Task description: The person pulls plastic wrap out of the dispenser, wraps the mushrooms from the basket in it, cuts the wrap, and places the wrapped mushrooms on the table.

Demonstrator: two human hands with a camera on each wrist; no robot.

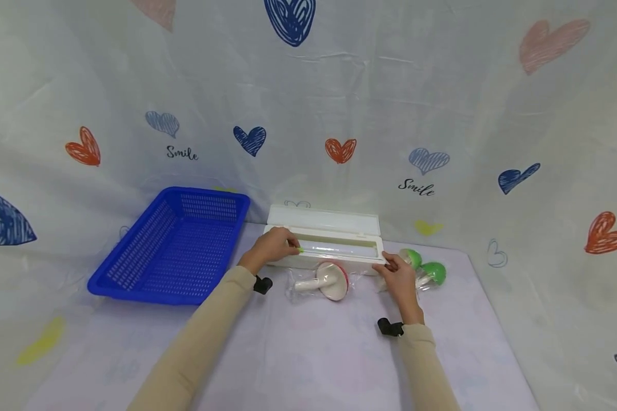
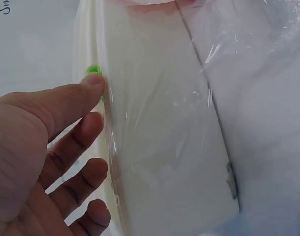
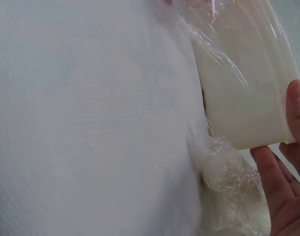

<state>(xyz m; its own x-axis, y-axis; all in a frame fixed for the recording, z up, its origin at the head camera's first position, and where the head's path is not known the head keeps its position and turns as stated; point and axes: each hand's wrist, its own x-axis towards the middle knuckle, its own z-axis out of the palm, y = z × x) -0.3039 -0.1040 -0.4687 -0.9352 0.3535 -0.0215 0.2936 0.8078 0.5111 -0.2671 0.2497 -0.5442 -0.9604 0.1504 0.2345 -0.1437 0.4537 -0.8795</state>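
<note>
A long white cling film dispenser (image 1: 334, 261) stands at the back of the table with its lid (image 1: 324, 220) raised; a roll (image 1: 339, 249) shows inside. Clear film drapes over its front wall in the left wrist view. At the front rim, my left hand (image 1: 276, 246) pinches a small green slider (image 2: 93, 69) with thumb and finger, the other fingers loosely bent. My right hand (image 1: 400, 281) holds the dispenser's right end, its thumb (image 3: 296, 98) at the top edge and fingers against the end wall. The inside of the dispenser is hidden in both wrist views.
A blue perforated basket (image 1: 185, 251) stands to the left. Before the dispenser lies a bagged white-handled item (image 1: 334, 282) with a round, red-edged head. Two green-domed items (image 1: 434, 273) in clear wrap lie beside my right hand. A heart-printed sheet (image 1: 298, 85) hangs behind.
</note>
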